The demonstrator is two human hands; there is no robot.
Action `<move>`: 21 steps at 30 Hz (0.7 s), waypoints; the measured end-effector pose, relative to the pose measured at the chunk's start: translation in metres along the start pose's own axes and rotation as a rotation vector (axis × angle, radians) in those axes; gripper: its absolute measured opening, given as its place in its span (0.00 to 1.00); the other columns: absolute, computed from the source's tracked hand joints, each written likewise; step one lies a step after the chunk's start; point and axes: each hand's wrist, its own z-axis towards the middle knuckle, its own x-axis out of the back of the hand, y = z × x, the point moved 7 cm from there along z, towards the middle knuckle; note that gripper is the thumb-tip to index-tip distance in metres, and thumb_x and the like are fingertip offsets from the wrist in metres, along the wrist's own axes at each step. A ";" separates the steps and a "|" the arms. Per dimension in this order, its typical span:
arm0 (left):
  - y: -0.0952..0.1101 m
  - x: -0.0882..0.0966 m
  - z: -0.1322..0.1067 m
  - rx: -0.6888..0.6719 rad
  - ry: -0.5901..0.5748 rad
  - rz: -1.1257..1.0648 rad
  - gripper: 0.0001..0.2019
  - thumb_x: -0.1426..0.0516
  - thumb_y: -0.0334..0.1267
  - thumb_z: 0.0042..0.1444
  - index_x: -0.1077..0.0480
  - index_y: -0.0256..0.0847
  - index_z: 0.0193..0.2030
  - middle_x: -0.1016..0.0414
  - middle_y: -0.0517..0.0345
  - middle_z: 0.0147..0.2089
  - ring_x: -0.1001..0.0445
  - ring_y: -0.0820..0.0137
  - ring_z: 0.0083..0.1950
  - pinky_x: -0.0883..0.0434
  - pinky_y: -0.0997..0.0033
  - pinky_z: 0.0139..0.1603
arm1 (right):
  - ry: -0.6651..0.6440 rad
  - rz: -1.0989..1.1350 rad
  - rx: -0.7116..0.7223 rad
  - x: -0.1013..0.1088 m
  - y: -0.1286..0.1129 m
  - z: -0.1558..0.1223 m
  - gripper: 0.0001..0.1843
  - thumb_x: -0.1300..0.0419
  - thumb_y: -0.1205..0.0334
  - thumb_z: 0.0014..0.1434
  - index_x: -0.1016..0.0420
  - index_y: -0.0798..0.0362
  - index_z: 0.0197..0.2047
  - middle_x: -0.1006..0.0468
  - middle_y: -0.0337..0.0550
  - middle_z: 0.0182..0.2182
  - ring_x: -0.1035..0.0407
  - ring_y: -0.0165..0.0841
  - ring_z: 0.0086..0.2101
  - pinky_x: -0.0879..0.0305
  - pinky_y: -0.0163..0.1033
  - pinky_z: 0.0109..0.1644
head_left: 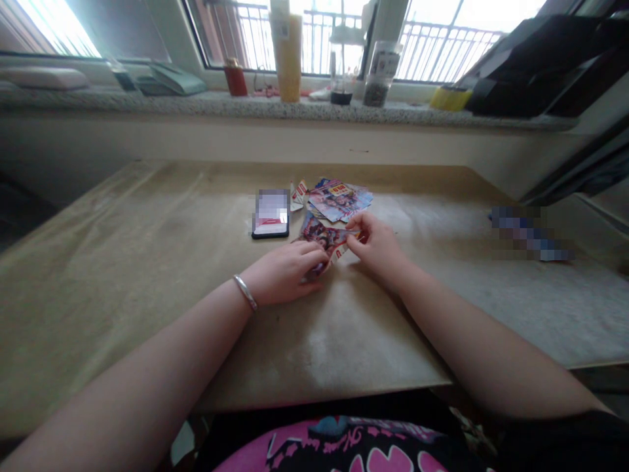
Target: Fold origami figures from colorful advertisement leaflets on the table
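Note:
Between my hands, just above or on the table, is a creased sheet of colourful printed paper [322, 236] with a white edge bearing red letters. My left hand [289, 269], with a silver bangle at its wrist, lies over the paper's left part, fingers curled on it. My right hand [376, 246] pinches the paper's right corner between thumb and fingers. Right behind it lies a loose stack of similar printed paper sheets [341, 198]. A small folded paper piece [298, 195] with red lettering stands to the left of the stack.
A phone [271, 213] with a lit screen lies left of the papers on the table [196, 216]. Another colourful item [528, 233], blurred, lies at the far right. Bottles, a tall yellow container [288, 59] and a red jar [236, 77] stand on the stone windowsill [167, 105].

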 end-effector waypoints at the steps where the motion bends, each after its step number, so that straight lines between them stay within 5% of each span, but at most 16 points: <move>1: -0.001 0.002 -0.001 0.011 0.033 -0.008 0.15 0.42 0.40 0.53 0.35 0.38 0.47 0.31 0.49 0.51 0.32 0.62 0.52 0.32 0.62 0.53 | 0.007 0.007 -0.013 0.001 0.001 0.000 0.07 0.45 0.66 0.49 0.34 0.52 0.35 0.33 0.34 0.24 0.39 0.26 0.23 0.42 0.33 0.28; 11: 0.002 0.004 -0.004 -0.051 0.163 0.025 0.44 0.39 0.40 0.45 0.57 0.36 0.66 0.48 0.40 0.66 0.53 0.52 0.69 0.51 0.48 0.68 | -0.243 0.229 0.093 -0.009 -0.015 -0.005 0.10 0.44 0.65 0.51 0.37 0.50 0.39 0.37 0.32 0.25 0.42 0.24 0.22 0.44 0.31 0.25; 15: 0.003 0.006 -0.006 -0.032 0.194 0.073 0.49 0.39 0.47 0.44 0.61 0.37 0.68 0.53 0.39 0.68 0.54 0.51 0.69 0.59 0.47 0.69 | -0.227 0.300 0.090 -0.010 -0.016 -0.006 0.12 0.43 0.64 0.51 0.40 0.49 0.39 0.34 0.34 0.30 0.39 0.25 0.24 0.42 0.32 0.26; 21: -0.002 0.006 -0.007 0.030 0.199 0.084 0.51 0.37 0.47 0.42 0.63 0.38 0.68 0.47 0.40 0.66 0.48 0.52 0.67 0.63 0.45 0.69 | -0.126 0.296 0.079 -0.003 -0.011 -0.003 0.13 0.41 0.60 0.52 0.41 0.48 0.39 0.37 0.31 0.26 0.42 0.23 0.22 0.44 0.31 0.24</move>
